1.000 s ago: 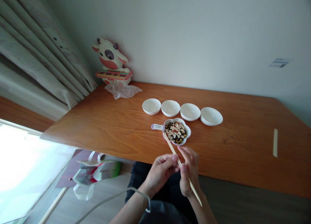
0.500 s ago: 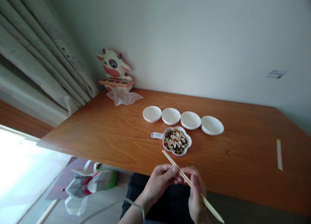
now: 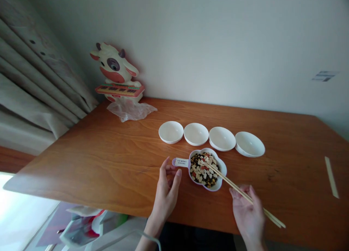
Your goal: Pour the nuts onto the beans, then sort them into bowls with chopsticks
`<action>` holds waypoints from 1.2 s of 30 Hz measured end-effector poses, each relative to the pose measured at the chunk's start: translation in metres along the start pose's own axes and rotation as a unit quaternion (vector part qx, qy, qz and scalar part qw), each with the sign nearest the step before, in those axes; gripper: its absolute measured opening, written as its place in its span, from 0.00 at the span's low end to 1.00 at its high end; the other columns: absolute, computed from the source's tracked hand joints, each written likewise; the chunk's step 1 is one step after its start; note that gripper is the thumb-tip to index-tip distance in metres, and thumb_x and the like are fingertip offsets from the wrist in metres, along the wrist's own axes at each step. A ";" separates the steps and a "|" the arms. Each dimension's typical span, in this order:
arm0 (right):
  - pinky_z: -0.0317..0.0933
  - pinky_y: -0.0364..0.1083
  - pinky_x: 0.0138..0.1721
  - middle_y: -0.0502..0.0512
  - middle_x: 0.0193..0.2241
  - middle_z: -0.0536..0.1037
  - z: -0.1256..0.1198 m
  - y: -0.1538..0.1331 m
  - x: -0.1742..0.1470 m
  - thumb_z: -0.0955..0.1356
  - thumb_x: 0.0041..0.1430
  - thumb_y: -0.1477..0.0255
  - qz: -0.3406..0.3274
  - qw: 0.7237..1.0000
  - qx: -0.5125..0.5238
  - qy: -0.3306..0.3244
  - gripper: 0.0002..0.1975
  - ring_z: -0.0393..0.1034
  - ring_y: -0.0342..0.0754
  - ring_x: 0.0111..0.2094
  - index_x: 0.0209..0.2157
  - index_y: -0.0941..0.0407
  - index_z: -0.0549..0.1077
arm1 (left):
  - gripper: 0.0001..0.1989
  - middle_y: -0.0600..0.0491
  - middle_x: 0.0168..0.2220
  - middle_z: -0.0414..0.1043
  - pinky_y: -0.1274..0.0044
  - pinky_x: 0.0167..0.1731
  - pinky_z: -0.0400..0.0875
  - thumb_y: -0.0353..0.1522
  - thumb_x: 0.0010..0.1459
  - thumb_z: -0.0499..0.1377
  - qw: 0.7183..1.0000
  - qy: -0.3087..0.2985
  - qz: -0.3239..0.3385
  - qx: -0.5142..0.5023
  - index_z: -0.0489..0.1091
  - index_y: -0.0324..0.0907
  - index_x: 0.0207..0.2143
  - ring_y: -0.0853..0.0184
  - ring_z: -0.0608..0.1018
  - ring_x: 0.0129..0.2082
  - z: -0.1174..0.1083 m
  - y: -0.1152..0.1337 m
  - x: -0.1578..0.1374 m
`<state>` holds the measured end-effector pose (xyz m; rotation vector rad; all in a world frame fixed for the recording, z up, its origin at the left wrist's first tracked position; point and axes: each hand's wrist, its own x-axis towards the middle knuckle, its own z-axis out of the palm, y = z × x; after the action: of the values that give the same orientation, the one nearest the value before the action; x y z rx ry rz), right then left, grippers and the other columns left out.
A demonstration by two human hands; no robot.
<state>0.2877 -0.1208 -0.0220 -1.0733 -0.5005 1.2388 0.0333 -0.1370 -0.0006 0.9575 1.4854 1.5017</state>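
A pair of wooden chopsticks [image 3: 231, 183] rests in my right hand [image 3: 248, 211], tips down at the mixed nuts and beans [image 3: 203, 167]. These fill a flower-shaped bowl [image 3: 223, 167], white inside with a lilac outside and a labelled handle pointing left. Beside that handle is my left hand [image 3: 167, 187], its thumb and fingers apart and holding nothing; whether it touches the handle I cannot tell. Behind the flower bowl runs a row of several small white bowls [image 3: 171, 132], with nothing visible inside them.
A cow-shaped toy keyboard [image 3: 117, 73] leans by the wall at the back left, with a crumpled clear plastic bag [image 3: 132, 111] at its base. A pale strip [image 3: 332, 177] lies on the wooden table [image 3: 114, 164] at the right. Below the left edge are bags [image 3: 84, 225].
My hands have parted and moved forward over the table. The left hand has let go of the chopsticks and reached the handle; the right has brought their tips to the nuts.
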 end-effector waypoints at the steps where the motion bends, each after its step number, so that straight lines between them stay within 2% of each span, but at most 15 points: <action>1: 0.64 0.50 0.39 0.49 0.28 0.70 -0.001 0.001 0.000 0.69 0.61 0.60 0.004 1.000 -0.001 0.006 0.12 0.65 0.45 0.30 0.29 0.53 0.75 | 0.30 0.46 0.54 0.69 0.74 0.45 0.75 0.42 0.66 0.59 1.000 -0.007 -0.007 -0.002 0.55 0.49 0.67 0.64 0.75 0.48 0.002 0.001 0.003; 3: 0.64 0.49 0.38 0.49 0.28 0.71 -0.004 0.003 -0.002 0.70 0.60 0.61 0.009 1.000 -0.003 0.017 0.11 0.66 0.46 0.31 0.29 0.53 0.76 | 0.31 0.45 0.54 0.70 0.73 0.45 0.76 0.43 0.65 0.60 1.000 -0.003 -0.017 0.004 0.57 0.48 0.66 0.63 0.76 0.48 0.004 0.001 0.008; 8: 0.62 0.47 0.36 0.49 0.27 0.71 -0.007 0.007 -0.005 0.70 0.60 0.60 0.006 1.000 -0.012 0.009 0.12 0.64 0.45 0.30 0.30 0.53 0.77 | 0.24 0.50 0.44 0.74 0.75 0.40 0.78 0.46 0.65 0.59 0.997 -0.006 -0.062 -0.048 0.66 0.45 0.59 0.68 0.79 0.37 0.006 -0.011 0.022; 11: 0.61 0.47 0.35 0.49 0.26 0.70 -0.006 0.009 -0.005 0.69 0.62 0.59 0.000 1.000 -0.021 -0.015 0.13 0.61 0.44 0.28 0.30 0.53 0.77 | 0.25 0.51 0.41 0.74 0.75 0.39 0.78 0.47 0.64 0.60 0.997 0.019 -0.049 -0.056 0.65 0.43 0.57 0.69 0.79 0.35 0.011 -0.017 0.026; 16: 0.60 0.47 0.36 0.49 0.27 0.71 -0.003 0.013 -0.005 0.65 0.66 0.59 -0.023 0.997 -0.038 -0.060 0.16 0.62 0.44 0.29 0.31 0.53 0.76 | 0.31 0.56 0.35 0.71 0.78 0.32 0.76 0.47 0.64 0.60 0.999 0.046 0.003 -0.001 0.57 0.44 0.63 0.71 0.77 0.29 0.019 -0.018 0.021; 21: 0.59 0.48 0.38 0.49 0.25 0.68 0.001 0.002 0.004 0.61 0.69 0.59 -0.064 0.987 -0.067 -0.129 0.19 0.62 0.45 0.29 0.29 0.53 0.73 | 0.29 0.59 0.30 0.70 0.79 0.30 0.73 0.47 0.65 0.59 0.997 0.054 0.032 0.045 0.59 0.43 0.62 0.72 0.74 0.25 0.015 -0.018 0.008; 24: 0.59 0.49 0.40 0.52 0.27 0.72 0.011 -0.020 0.025 0.60 0.70 0.57 -0.101 0.971 -0.101 -0.191 0.21 0.65 0.47 0.31 0.30 0.54 0.75 | 0.30 0.58 0.31 0.72 0.77 0.30 0.74 0.47 0.64 0.59 0.997 0.047 0.028 0.046 0.59 0.43 0.62 0.71 0.76 0.26 0.010 -0.020 0.003; 27: 0.60 0.50 0.39 0.55 0.29 0.75 0.030 -0.042 0.061 0.62 0.69 0.56 -0.118 0.942 -0.146 -0.278 0.21 0.67 0.50 0.33 0.34 0.55 0.78 | 0.30 0.56 0.32 0.74 0.76 0.32 0.76 0.48 0.63 0.60 0.996 0.043 0.034 0.067 0.61 0.43 0.62 0.69 0.78 0.27 0.007 -0.024 0.003; 30: 0.61 0.51 0.38 0.55 0.29 0.76 0.052 -0.051 0.098 0.64 0.67 0.55 -0.137 0.915 -0.171 -0.340 0.20 0.68 0.51 0.33 0.32 0.55 0.78 | 0.29 0.54 0.35 0.76 0.74 0.32 0.77 0.48 0.64 0.58 0.994 0.031 0.035 0.104 0.62 0.43 0.62 0.67 0.80 0.29 0.003 -0.027 0.007; 33: 0.61 0.50 0.36 0.54 0.28 0.75 0.062 -0.048 0.121 0.61 0.69 0.55 -0.161 0.910 -0.155 -0.348 0.21 0.68 0.50 0.32 0.34 0.53 0.76 | 0.28 0.55 0.34 0.74 0.74 0.32 0.77 0.47 0.67 0.54 0.986 0.001 0.038 0.162 0.60 0.44 0.63 0.67 0.80 0.30 -0.002 -0.024 0.012; 36: 0.59 0.48 0.33 0.52 0.28 0.74 0.055 -0.039 0.127 0.57 0.72 0.58 -0.170 0.915 -0.139 -0.338 0.19 0.67 0.48 0.30 0.36 0.51 0.73 | 0.25 0.55 0.37 0.74 0.74 0.34 0.76 0.44 0.67 0.55 0.966 -0.019 0.088 0.242 0.60 0.45 0.62 0.67 0.79 0.31 -0.009 -0.018 0.017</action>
<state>0.3018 0.0190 0.0082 -0.7148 -1.3696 1.2257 0.0188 -0.1255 -0.0194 1.4280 1.8204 1.2470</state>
